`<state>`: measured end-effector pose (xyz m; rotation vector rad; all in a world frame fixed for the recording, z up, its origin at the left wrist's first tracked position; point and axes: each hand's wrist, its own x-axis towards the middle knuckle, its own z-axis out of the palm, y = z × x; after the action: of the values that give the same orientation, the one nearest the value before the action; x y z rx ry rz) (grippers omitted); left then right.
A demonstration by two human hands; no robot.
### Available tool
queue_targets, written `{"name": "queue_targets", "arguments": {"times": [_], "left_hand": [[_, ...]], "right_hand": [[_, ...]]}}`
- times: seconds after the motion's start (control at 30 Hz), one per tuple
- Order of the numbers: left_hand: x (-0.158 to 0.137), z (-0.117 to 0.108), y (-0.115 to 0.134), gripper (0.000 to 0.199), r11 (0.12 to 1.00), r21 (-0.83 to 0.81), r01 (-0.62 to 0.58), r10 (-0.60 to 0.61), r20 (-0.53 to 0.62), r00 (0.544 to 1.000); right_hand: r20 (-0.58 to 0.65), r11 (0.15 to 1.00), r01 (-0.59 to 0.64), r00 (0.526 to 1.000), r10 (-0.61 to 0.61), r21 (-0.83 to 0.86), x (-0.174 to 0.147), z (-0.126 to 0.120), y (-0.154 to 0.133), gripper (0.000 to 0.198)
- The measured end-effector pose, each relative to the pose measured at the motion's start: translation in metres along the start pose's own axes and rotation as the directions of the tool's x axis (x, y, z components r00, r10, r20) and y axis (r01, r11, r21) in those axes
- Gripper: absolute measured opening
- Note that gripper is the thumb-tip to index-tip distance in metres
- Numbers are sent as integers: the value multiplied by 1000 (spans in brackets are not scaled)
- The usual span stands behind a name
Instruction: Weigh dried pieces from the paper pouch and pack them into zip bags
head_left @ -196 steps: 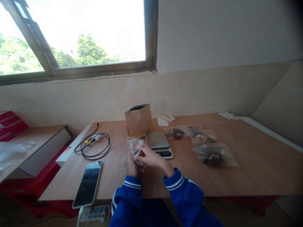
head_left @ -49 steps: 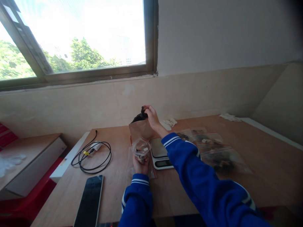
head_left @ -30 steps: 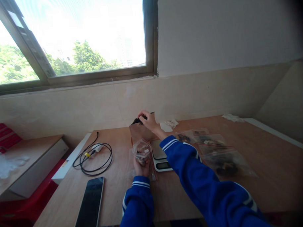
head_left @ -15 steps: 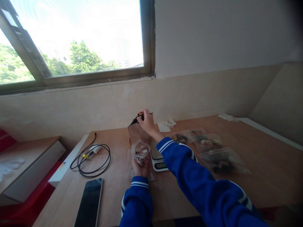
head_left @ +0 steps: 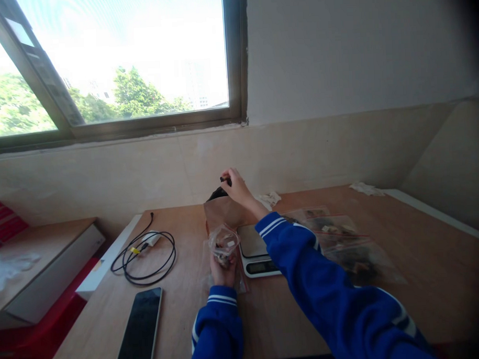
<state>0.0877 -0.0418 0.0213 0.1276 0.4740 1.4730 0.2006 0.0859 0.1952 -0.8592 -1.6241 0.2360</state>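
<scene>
My left hand [head_left: 223, 274] is closed around a clear plastic bag [head_left: 225, 238], its mouth open and small brownish pieces inside. Just behind it a brown bag [head_left: 222, 214] stands upright with its dark-lined top open. Above that opening, my right hand [head_left: 235, 186] pinches a small dark piece [head_left: 225, 180] whose kind I cannot make out. To the right of my left hand lies a white kitchen scale [head_left: 254, 243], partly covered by my right sleeve. More flat clear bags lie under my left hand.
Several zip bags [head_left: 358, 264] with dark and brown contents lie at the right. A black cable [head_left: 149, 282] is coiled at the left, with a phone [head_left: 138, 329] nearer me. Crumpled white material [head_left: 269, 199] lies by the wall.
My right hand has lifted slightly from the brown bag's mouth, and the dark piece now shows clear above it. My left hand keeps its hold on the clear bag.
</scene>
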Motion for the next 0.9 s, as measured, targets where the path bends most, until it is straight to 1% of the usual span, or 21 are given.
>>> {"name": "queue_targets", "arguments": {"times": [0.1, 0.2, 0.27, 0.33, 0.4, 0.5, 0.57, 0.63, 0.73, 0.83, 0.9], "left_hand": [[1, -1, 0, 12, 1000, 3, 9, -9, -11, 1000], [2, -2, -1, 12, 1000, -4, 7, -7, -11, 1000], [2, -1, -1, 13, 1000, -3, 1, -1, -17, 1000], [2, -1, -1, 14, 1000, 0, -8, 8, -24, 1000], [1, 0, -1, 15, 1000, 1, -16, 16, -27, 1000], [1, 1, -1, 16, 1000, -1, -9, 9, -22, 1000], [1, 1, -1, 16, 1000, -3, 3, -3, -19, 1000], [1, 2, -1, 18, 1000, -7, 8, -8, -19, 1000], [0, 3, -1, 20, 1000, -10, 17, -17, -19, 1000], [-1, 3, 0, 19, 1000, -1, 14, -14, -36, 999], [-1, 3, 0, 18, 1000, 5, 5, -4, -43, 999]], "right_hand": [[128, 989, 129, 985, -119, -73, -7, -7, -4, 18], [153, 968, 206, 971, -184, -142, -17, -7, -5, 20], [146, 949, 228, 969, -199, -217, -21, -4, -4, 17], [128, 927, 210, 976, -178, -309, -25, 0, -1, 17], [104, 912, 168, 985, -139, -374, -27, 3, 2, 22], [114, 914, 163, 985, -129, -371, -29, 2, 3, 30], [134, 917, 189, 980, -150, -351, -29, -1, 2, 31], [123, 917, 188, 980, -154, -352, -29, -4, 1, 29], [76, 905, 142, 990, -122, -402, -29, -5, 0, 27], [53, 876, 100, 995, -85, -472, -30, -4, -1, 32], [51, 857, 97, 995, -83, -507, -32, -3, -3, 35]]}}
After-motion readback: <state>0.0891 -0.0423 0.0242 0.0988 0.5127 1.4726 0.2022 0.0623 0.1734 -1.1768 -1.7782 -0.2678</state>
